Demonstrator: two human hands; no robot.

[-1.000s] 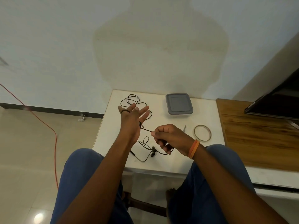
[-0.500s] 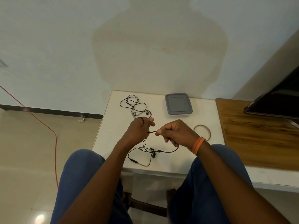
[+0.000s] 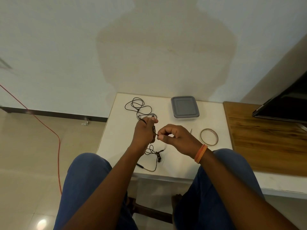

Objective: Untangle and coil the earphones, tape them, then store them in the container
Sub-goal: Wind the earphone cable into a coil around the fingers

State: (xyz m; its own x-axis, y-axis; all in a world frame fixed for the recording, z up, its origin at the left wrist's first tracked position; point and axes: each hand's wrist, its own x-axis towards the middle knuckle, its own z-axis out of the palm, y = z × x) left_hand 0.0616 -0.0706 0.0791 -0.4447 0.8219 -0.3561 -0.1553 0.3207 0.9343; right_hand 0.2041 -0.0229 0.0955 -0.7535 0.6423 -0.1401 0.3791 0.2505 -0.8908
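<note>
White tabletop (image 3: 207, 163) against a pale wall carries everything needed: the lidded grey container (image 3: 184, 108) at the back and the tape roll (image 3: 209, 136) to the right, both within reach for later steps. The left hand (image 3: 143, 132) serves as a spool, fingers curled over turns of the black earphones (image 3: 150, 151), while the right hand (image 3: 174, 137) pinches the cord and feeds it across; the loose tail with its earbuds lies below on the table. A second tangle (image 3: 138, 107) waits behind, apparently a separate set. A second ago the left hand was spread open; it has since closed, and the hands have drawn together.
</note>
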